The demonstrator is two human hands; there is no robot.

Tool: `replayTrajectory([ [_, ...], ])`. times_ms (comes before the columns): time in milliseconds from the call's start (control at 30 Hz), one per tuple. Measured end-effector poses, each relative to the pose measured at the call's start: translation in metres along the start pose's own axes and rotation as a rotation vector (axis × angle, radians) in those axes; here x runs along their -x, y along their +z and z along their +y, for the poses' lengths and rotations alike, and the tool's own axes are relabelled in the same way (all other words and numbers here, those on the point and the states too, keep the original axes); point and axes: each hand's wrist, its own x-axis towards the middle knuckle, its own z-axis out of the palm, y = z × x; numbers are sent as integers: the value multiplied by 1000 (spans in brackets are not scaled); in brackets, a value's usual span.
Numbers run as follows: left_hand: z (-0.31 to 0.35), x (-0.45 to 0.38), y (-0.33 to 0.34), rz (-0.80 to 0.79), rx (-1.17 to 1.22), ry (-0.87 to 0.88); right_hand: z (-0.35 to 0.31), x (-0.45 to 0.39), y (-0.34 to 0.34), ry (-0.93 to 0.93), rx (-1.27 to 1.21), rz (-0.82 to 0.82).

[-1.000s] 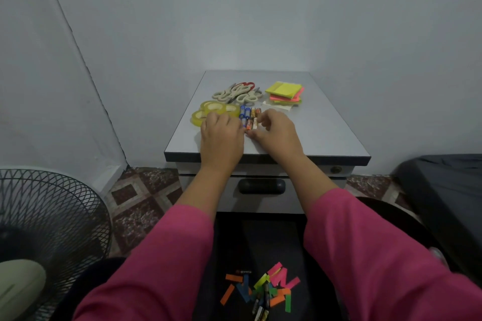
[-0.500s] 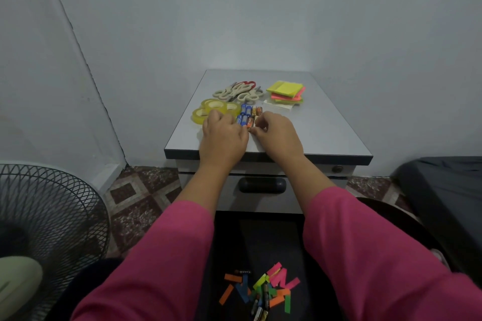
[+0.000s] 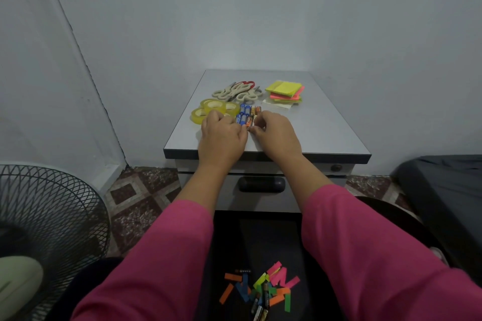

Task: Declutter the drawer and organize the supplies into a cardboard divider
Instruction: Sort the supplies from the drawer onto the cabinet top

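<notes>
1. The grey cabinet top [image 3: 326,133] carries sorted supplies; its front has a dark drawer handle [image 3: 261,184]. A black fan grille [image 3: 47,216] stands at the left, a dark cushion [image 3: 443,185] at the right.
2. The open black drawer [image 3: 300,242] lies below between pink sleeves [image 3: 161,268], with loose coloured paper strips [image 3: 276,284] and a few batteries left among them.
3. The left hand [image 3: 221,135] rests on the cabinet top, fingers curled at the batteries [image 3: 245,117]; the right hand [image 3: 276,133] pinches the nearest battery's end. Both knuckles hide part of the row.
4. Sticky note pads [image 3: 285,91], yellow over pink, sit at the back right; scissors [image 3: 237,91] lie piled beside them.
5. Yellow tape rolls [image 3: 211,108] lie just left of the batteries, partly behind the left hand.
6. Battery labels are blue and orange; the print is too small to read.
7. Compared with a second ago, both hands sit in almost the same spot, only fingers shifting.
</notes>
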Motion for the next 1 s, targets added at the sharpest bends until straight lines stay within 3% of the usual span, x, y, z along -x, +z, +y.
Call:
replayTrajectory([
  [400, -1, 1, 0, 39, -6, 31, -5, 3, -5, 25, -56, 3],
  [1000, 0, 1, -1, 308, -55, 203, -8, 21, -18, -47, -272, 32],
])
